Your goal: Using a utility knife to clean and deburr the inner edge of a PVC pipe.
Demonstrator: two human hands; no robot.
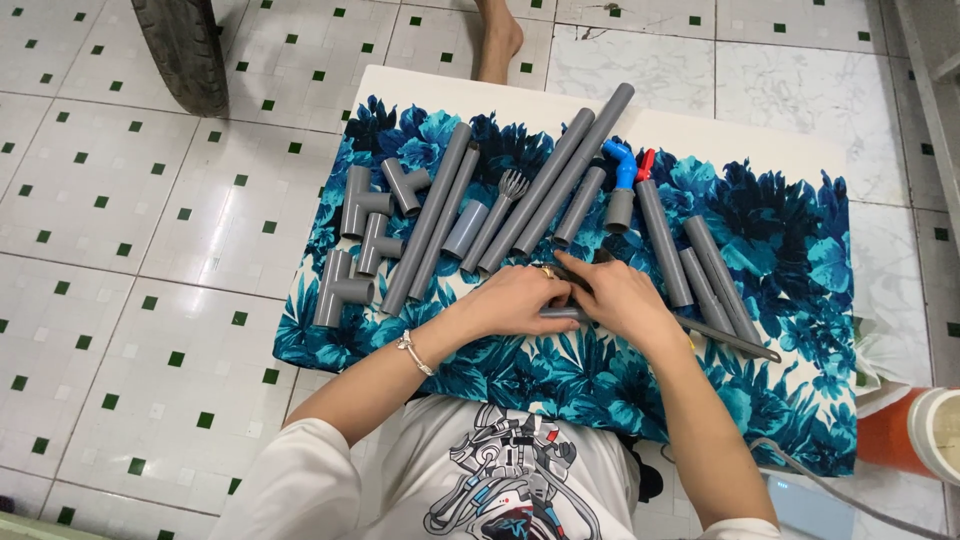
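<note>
Head view showed left hand (515, 300) and right hand (610, 298) gripping a short grey pipe (562, 314) (table's (700, 130) near edge); fitting underway, steady alignment needed.

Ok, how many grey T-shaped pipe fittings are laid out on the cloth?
4, all at the cloth's left end: top-left tee, one to its right, middle tee, lowest tee. The hands may hide another.

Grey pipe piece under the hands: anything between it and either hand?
Nothing visible. Both the left hand and right hand are already on the short grey pipe piece, which lies on the blue floral cloth. The other pipes lie beyond it.
</note>
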